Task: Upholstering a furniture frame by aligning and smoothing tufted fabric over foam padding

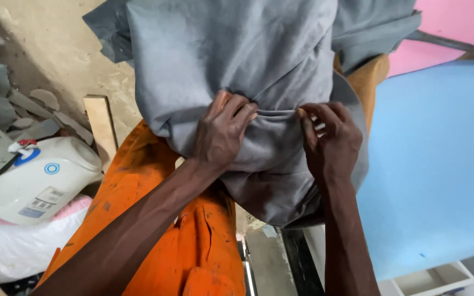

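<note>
grey, soft woven cloth (pixel 248 66) hangs bunched at the centre, spreading up toward 12 o'clock and drooping to 6. the left hand (pixel 223 131) is clamped on a fold of it — fingers curled over the ridge; the right hand (pixel 330 140) pinches the same ridge just at 3 o'clock of the left. the fold's long axis runs 9 to 3 between them. orange stained fabric (pixel 193 241) lies below, a white plastic jug (pixel 42 178) at 9 o'clock, a light blue counter (pixel 440 164) at 3.
</note>
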